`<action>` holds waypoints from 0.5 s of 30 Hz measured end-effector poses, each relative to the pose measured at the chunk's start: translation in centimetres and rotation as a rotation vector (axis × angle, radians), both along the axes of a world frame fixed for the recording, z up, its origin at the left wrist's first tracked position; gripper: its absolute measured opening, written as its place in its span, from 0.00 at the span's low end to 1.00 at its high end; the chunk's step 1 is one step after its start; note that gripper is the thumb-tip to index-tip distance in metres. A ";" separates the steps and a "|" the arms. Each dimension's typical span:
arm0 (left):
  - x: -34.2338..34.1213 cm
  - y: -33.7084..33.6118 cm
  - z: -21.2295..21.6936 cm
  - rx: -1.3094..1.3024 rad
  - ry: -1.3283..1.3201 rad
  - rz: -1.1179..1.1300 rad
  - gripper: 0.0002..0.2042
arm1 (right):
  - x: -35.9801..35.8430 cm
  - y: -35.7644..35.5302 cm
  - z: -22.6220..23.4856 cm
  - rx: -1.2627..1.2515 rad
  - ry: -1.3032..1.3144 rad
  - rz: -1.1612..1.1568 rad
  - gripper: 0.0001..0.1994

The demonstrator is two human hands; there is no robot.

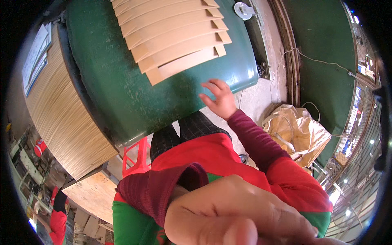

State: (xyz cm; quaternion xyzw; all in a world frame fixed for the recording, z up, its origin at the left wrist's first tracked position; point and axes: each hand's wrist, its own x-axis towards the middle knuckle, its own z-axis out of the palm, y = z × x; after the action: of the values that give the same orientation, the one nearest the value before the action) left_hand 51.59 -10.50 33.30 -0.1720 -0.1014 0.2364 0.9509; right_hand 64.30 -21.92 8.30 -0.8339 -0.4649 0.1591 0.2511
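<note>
My right hand (pixel 221 99) hovers at the near right part of a green conveyor belt (pixel 163 104), its fingers apart and holding nothing. Just beyond it, several flat, folded brown cardboard pieces (pixel 175 34) overlap in a row on the belt; the nearest one is apart from my fingers. My left hand (pixel 232 208) is raised close to the camera at the lower edge. Its fingers look bent and pressed together, and their ends are hidden, so whatever they may hold does not show.
A stack of brown sheets (pixel 67 110) stands left of the belt, above a wooden board (pixel 92 194). A red plastic stool (pixel 136 157) is by my legs. At right lies a crumpled tan sack (pixel 302 130). Another person's red sleeve (pixel 58 224) shows at lower left.
</note>
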 end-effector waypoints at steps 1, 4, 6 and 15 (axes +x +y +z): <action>1.9 0.2 -1.7 0.078 -0.047 0.044 0.43 | 1.2 2.6 0.2 0.029 -0.136 0.083 0.17; 5.2 0.7 -3.5 0.194 -0.100 0.109 0.46 | 3.8 8.8 -1.2 0.078 -0.272 0.137 0.21; 6.2 1.0 -3.7 0.125 -0.076 0.052 0.47 | 5.3 11.1 -2.9 0.023 -0.324 0.202 0.22; 7.8 3.7 -4.6 0.058 -0.146 -0.206 0.45 | 8.0 12.8 -3.5 -0.007 -0.316 0.297 0.26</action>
State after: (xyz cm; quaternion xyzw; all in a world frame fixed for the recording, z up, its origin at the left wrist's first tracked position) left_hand 59.34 -6.83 28.70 -0.1706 -0.1588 0.1213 0.9649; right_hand 72.27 -9.10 4.79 -0.7716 -0.6159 0.0632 0.1459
